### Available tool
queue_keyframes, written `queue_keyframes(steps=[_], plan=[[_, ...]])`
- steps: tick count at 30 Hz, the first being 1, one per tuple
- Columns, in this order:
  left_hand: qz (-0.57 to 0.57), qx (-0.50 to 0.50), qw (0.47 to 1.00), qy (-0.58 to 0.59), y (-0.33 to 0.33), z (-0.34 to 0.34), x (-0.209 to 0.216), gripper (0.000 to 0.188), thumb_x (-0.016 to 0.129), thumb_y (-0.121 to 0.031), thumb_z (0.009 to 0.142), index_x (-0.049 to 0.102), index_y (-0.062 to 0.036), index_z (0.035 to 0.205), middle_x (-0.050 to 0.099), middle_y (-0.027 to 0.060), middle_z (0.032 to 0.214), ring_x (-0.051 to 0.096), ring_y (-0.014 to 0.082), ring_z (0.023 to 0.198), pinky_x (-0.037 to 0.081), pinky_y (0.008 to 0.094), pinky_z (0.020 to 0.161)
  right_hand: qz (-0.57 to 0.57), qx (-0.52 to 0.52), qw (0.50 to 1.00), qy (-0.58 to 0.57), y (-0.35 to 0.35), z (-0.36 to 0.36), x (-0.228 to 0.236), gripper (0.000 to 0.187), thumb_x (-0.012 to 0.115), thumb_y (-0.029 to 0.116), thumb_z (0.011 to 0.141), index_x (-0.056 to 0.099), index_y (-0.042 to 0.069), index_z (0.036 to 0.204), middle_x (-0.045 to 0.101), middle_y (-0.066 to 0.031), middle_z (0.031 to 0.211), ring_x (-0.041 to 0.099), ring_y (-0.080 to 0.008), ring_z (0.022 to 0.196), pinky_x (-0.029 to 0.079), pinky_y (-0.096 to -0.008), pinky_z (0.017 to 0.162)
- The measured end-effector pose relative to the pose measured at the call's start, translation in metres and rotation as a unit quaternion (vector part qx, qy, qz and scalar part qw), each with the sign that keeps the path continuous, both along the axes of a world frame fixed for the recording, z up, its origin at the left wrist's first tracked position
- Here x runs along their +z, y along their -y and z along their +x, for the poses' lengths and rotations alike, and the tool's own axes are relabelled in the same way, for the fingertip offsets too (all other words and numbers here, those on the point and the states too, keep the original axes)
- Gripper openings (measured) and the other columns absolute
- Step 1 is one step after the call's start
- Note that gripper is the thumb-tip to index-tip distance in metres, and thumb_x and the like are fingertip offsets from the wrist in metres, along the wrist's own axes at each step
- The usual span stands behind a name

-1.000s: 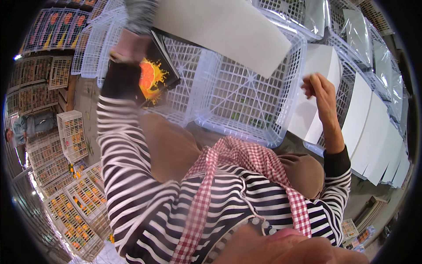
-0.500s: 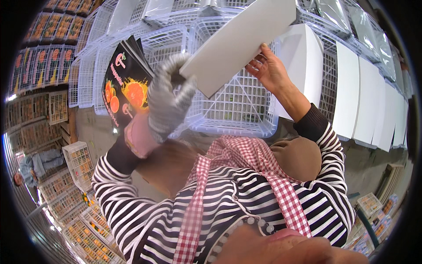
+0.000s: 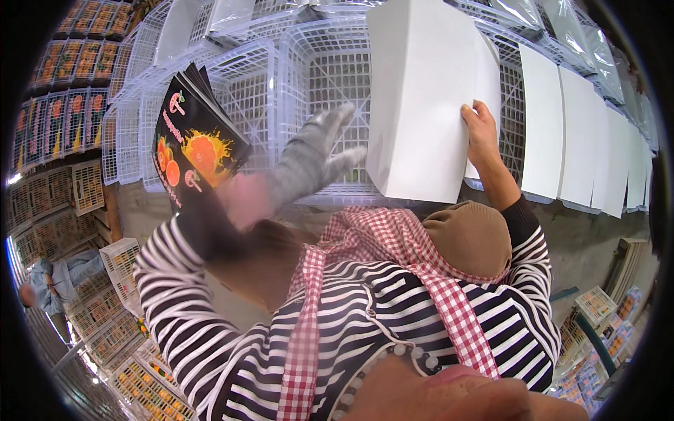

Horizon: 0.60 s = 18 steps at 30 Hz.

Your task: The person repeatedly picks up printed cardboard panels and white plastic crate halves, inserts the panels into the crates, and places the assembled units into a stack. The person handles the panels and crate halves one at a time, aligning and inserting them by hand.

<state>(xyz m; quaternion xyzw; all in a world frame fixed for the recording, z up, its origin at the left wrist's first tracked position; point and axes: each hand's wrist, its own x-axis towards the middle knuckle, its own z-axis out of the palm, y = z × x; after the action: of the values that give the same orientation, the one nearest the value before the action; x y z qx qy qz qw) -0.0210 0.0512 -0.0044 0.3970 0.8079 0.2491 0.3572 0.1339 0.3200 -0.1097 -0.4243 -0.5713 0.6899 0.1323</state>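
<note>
A large white creased cardboard sheet [image 3: 428,105] stands tilted over the right part of a clear plastic basket [image 3: 326,77]. My bare right hand [image 3: 483,132] pinches its right edge between thumb and fingers. Over the same basket, left of the sheet, my left hand [image 3: 319,147] wears a grey glove; thumb and fingers are spread, with nothing in them, and motion smears it. Near my left forearm, a stack of black printed sheets [image 3: 200,133] with orange-fruit pictures leans on the neighbouring basket.
More baskets to the right carry white sheets [image 3: 544,126] folded over their near sides. Behind them, baskets hold clear plastic film [image 3: 562,21]. Stacked fruit crates [image 3: 70,119] line the left, where another person [image 3: 60,284] in blue is seen.
The white sheet has swung from a slant to nearly upright and shifted right with my right hand. My left hand has let go of its lower left end and now reaches over the basket.
</note>
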Motion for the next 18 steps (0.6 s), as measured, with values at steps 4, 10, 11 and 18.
queue_keyframes(steps=[4,10,11,18], plan=[[-0.007,0.067,0.998,0.015,-0.070,0.000,-0.053,0.087,0.066,-0.042,0.080,0.023,-0.0018,0.143,0.032,0.0270,0.140,0.036,0.0380,0.131,0.033,0.0443,0.108,0.197,0.053,0.970,0.133,-0.011,0.028,-0.011,0.044,0.053,0.009,0.088,0.043,-0.001,0.129,0.060,-0.0070,0.089,0.058,-0.0132,0.077,0.048,-0.0264,0.069],[-0.017,0.118,0.992,0.047,-0.140,0.014,-0.092,0.105,0.069,-0.055,0.074,0.016,0.0012,0.146,0.024,0.0313,0.144,0.028,0.0435,0.134,0.028,0.0456,0.111,0.382,0.124,0.898,0.181,-0.001,0.030,0.000,0.056,0.057,0.009,0.084,0.038,0.003,0.137,0.052,-0.0206,0.116,0.058,-0.0259,0.096,0.048,-0.0340,0.082],[-0.012,0.102,0.994,0.040,-0.143,0.016,-0.095,0.104,0.068,-0.054,0.075,0.016,0.0026,0.145,0.024,0.0311,0.144,0.028,0.0428,0.134,0.027,0.0447,0.111,0.394,0.163,0.877,0.221,0.004,0.026,0.004,0.056,0.057,0.009,0.084,0.038,0.002,0.136,0.046,-0.0230,0.125,0.056,-0.0291,0.104,0.047,-0.0355,0.087],[0.066,0.139,0.988,0.017,-0.151,0.011,-0.115,0.101,0.074,-0.045,0.073,0.021,0.0087,0.141,0.034,0.0318,0.139,0.035,0.0383,0.131,0.031,0.0409,0.109,0.659,0.219,0.680,0.236,0.024,0.013,0.044,0.063,0.073,0.020,0.076,0.045,0.001,0.130,0.035,-0.0245,0.134,0.045,-0.0385,0.114,0.044,-0.0447,0.093]])
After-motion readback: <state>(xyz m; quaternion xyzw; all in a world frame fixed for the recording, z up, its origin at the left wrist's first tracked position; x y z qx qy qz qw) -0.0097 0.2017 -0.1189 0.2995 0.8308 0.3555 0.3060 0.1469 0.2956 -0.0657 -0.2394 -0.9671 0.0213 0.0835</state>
